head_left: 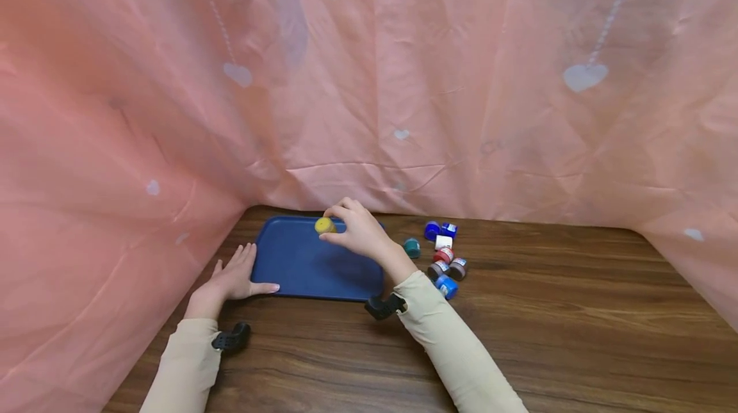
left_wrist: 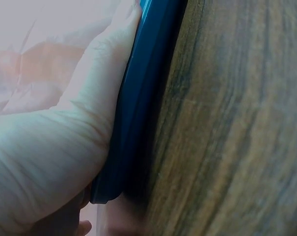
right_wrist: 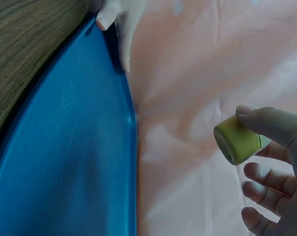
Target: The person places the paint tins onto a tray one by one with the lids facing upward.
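Observation:
My right hand (head_left: pixel 360 232) pinches a small yellow paint jar (head_left: pixel 325 225) between thumb and fingers, above the far part of a blue tray (head_left: pixel 311 266). In the right wrist view the yellow jar (right_wrist: pixel 236 140) is tilted, with the thumb on its side and the other fingers loosely bent below. At the tray's left end my left hand (head_left: pixel 233 275) rests with straight, spread fingers, the thumb over the near rim. The left wrist view shows that thumb (left_wrist: pixel 96 73) lying along the tray's edge (left_wrist: pixel 138 98).
Right of the tray, several small paint jars stand or lie on the wooden table (head_left: pixel 548 317): a green jar (head_left: pixel 412 247), a white jar (head_left: pixel 443 242), a red jar (head_left: pixel 443 255) and a blue jar (head_left: pixel 446 286) among them. A pink curtain (head_left: pixel 461 112) hangs behind and at the left.

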### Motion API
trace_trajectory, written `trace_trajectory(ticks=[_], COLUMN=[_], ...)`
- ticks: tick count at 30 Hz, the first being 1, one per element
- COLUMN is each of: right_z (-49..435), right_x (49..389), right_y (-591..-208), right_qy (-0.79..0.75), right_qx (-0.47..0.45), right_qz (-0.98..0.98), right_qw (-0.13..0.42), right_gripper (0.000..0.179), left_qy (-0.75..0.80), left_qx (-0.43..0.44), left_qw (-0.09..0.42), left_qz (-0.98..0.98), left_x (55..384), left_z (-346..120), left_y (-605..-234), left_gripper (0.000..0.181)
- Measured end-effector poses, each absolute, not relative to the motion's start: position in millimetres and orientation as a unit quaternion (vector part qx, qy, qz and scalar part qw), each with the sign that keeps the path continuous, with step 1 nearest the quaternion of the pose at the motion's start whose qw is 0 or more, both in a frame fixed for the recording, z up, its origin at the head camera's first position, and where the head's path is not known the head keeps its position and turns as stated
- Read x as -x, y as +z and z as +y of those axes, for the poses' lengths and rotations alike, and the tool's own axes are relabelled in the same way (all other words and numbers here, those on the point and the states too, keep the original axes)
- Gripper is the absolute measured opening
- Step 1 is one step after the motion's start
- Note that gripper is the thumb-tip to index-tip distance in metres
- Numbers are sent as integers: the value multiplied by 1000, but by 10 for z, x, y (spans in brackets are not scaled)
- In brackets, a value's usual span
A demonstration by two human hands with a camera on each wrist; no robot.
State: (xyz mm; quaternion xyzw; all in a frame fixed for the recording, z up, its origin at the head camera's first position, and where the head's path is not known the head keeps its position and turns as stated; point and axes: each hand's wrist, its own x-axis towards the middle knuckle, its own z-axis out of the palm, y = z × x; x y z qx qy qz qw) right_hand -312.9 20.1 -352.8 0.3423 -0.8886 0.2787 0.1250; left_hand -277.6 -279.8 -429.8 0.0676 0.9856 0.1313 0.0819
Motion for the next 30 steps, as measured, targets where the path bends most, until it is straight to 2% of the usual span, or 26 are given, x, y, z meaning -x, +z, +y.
trace_trajectory(ticks=[8,19,30], right_z=[34,-206,-503], right_x=[3307,3479,3619], right_y=[-3625,-3906,-4068], right_qy=[297,329,340], right_qx=[-322,-279,-258], right_qz=[-891,-899,-903], right_qw=[120,72,50], right_gripper=[37,39,38], left_qy=[142,141,148], left_qx=[-67,-62,-70], left_qw=[78,87,78], left_qz=[985,984,983], left_x=[2787,2758,2764], left_z=[-2831,-2775,-2732], left_y=[-4360,-4363,-4371], left_gripper=[137,135,135])
